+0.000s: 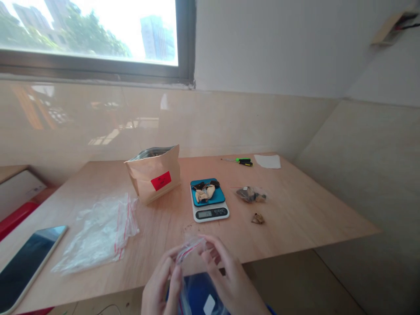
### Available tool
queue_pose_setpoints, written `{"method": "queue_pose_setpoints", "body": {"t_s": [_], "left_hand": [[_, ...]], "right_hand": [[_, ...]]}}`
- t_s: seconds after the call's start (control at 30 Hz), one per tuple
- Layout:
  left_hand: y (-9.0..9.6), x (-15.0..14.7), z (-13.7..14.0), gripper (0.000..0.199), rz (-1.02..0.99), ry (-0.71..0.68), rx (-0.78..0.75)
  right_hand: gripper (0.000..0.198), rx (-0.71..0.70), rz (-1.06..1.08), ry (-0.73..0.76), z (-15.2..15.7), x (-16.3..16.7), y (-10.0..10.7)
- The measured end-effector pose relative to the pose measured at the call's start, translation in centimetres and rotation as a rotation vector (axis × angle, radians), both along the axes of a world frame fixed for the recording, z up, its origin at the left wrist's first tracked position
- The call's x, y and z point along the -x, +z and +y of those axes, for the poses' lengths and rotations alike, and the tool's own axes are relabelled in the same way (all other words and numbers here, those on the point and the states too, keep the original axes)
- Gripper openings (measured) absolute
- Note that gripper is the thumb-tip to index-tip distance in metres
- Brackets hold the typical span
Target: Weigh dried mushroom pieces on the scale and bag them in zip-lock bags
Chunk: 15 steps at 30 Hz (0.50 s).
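Observation:
A clear zip bag (193,247) with a red line along its mouth is held near the table's front edge. My left hand (162,280) pinches one end of that mouth. The other end is between the thumb and fingers of my right hand (226,273). Beyond them, a white kitchen scale (211,214) with a blue top carries dried brown and cream pieces (205,192), perhaps mushrooms. Its display is too blurred to read. Right of the scale lies a filled clear bag (251,194), and nearer me a loose crumpled brown piece (258,218).
An open kraft pouch (154,175) with a red label stands behind left. Empty zip bags (95,232) are piled at left, beside a phone (31,267). Screwdrivers (243,162) and white paper (267,161) lie at the back. A window (98,39) is above.

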State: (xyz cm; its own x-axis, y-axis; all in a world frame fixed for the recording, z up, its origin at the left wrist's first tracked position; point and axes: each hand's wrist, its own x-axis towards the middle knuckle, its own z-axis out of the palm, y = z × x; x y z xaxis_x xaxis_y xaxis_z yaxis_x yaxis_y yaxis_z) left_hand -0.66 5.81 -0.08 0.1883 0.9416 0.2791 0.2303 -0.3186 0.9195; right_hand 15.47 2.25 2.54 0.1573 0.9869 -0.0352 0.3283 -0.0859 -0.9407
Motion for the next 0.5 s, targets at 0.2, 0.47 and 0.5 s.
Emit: {"method": "queue_pose_setpoints", "body": {"t_s": [0.2, 0.47, 0.5], "left_hand": [[1.9, -0.6, -1.5, 0.038, -0.096, -0.102, 0.0], [0.4, -0.4, -2.9, 0.018, -0.076, -0.201, -0.055], [0.0, -0.6, -2.8, 0.017, -0.065, -0.193, -0.073]], "right_hand": [[0.044, -0.037, 0.091, -0.175, -0.1, 1.3, -0.9], [0.036, -0.035, 0.108, -0.202, -1.3, -0.8, -1.1], [0.038, -0.03, 0.113, -0.2, -1.3, -0.9, -1.1]]}}
